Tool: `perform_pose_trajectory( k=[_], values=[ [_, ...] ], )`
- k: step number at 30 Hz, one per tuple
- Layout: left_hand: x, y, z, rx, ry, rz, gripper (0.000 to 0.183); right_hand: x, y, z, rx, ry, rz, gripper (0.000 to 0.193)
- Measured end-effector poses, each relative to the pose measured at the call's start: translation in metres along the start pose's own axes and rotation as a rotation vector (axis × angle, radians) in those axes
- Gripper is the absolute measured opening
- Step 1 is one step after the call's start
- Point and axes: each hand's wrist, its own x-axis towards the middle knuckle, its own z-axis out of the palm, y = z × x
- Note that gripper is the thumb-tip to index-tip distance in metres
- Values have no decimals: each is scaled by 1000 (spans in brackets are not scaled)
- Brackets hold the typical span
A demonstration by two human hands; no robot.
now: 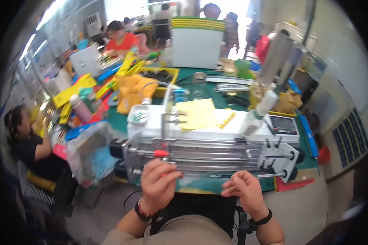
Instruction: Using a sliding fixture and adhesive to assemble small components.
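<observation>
A metal machine with long parallel rails [204, 157] lies across the bench in front of me. My left hand [157, 183] is at its left front, fingers curled in a pinch; what they hold, if anything, is too small to make out. Just above those fingers is a red fitting [161, 153] on a rod. My right hand [246, 191] is off the front edge to the right, fingers bent and close together, their contents hidden. Between the hands, a faint thin line may run along the edge; I cannot tell whether either hand touches it.
Behind the rails, a white housing carries a yellow paper [197, 114], a white bottle [261, 109], a small white tray [138, 114] and a control panel [283, 125]. An orange bag [135, 93] and yellow bin [173, 72] stand farther back. A plastic bag [92, 153] hangs left. Other people sit nearby.
</observation>
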Motion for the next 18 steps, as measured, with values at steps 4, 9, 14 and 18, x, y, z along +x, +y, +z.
perform_pose_trajectory(
  k=[4,9,14,18],
  values=[
    [16,-22,-14,115,-31,-188,27,5,-2,68,-413,-139,-331,18],
    [24,-51,-20,60,-135,-237,30,56,-12,128,-770,-77,-814,26],
    [26,-57,-29,-165,-179,-379,30,110,2,151,-817,-159,-758,27],
    [26,-60,-31,-246,-151,-382,27,115,-1,164,-802,-162,-654,23]
  ],
)
